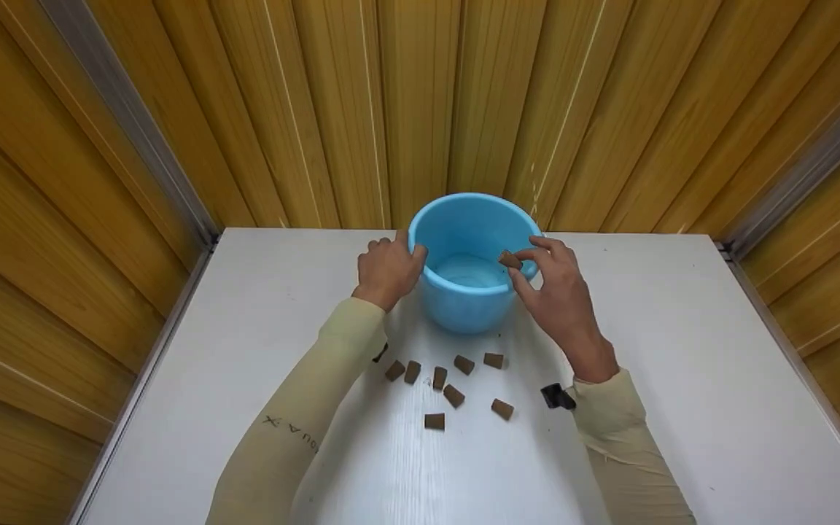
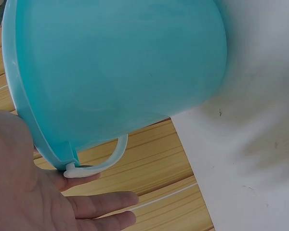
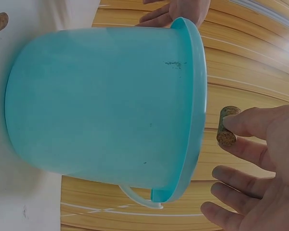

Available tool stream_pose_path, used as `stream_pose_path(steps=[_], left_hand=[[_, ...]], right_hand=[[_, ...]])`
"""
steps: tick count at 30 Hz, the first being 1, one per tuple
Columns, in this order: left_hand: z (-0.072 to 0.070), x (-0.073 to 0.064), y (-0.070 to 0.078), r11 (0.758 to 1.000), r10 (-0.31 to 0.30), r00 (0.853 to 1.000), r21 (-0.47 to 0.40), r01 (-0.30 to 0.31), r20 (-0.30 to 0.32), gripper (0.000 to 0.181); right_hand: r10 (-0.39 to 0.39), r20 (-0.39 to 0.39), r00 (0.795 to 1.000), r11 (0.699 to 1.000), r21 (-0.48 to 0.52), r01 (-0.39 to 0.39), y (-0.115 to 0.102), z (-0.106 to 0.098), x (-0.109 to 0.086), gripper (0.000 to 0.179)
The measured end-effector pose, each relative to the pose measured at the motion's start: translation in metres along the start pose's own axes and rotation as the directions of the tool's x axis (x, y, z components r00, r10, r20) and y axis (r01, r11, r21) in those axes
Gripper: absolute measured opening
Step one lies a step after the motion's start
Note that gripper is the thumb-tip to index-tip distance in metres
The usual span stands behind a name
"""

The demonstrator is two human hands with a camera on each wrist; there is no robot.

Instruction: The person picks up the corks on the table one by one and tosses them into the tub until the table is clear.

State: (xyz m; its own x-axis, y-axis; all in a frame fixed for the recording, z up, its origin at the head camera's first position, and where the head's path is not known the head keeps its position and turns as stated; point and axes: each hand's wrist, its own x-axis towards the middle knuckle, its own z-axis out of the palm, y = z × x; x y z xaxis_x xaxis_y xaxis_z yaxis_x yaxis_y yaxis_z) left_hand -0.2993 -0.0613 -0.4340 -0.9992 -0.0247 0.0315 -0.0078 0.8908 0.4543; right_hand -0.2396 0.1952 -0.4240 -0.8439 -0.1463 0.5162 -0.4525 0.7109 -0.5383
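Note:
A light blue plastic bucket [image 1: 467,306] stands upright near the table's back edge. My left hand [image 1: 389,270] grips its rim on the left side, thumb at the rim and fingers outside. In the left wrist view, one finger of the left hand [image 2: 43,192] lies by the white handle [image 2: 103,166]. Between thumb and index finger, my right hand [image 1: 558,292] pinches a brown cork [image 1: 510,259] over the bucket's right rim. The right wrist view shows that cork [image 3: 227,126] apart from the rim, the other fingers of the right hand [image 3: 260,178] spread. No cork is visible inside the bucket.
Several loose corks [image 1: 453,396] lie scattered on the white table [image 1: 274,313] in front of the bucket, between the forearms. Wood-patterned panels [image 1: 420,109] rise behind the table and at both sides, with metal posts [image 1: 128,102] in the corners.

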Motion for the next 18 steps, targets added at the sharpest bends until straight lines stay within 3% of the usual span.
stream_pose_path(steps=[18], left_hand=[[0.0008, 0.0022, 0.0007, 0.999, -0.022, 1.0, -0.023, 0.022, -0.002, 0.052]], right_hand=[[0.024, 0.042, 0.999, 1.0, 0.002, -0.024, 0.0025, 0.0062, 0.0095, 0.022]])
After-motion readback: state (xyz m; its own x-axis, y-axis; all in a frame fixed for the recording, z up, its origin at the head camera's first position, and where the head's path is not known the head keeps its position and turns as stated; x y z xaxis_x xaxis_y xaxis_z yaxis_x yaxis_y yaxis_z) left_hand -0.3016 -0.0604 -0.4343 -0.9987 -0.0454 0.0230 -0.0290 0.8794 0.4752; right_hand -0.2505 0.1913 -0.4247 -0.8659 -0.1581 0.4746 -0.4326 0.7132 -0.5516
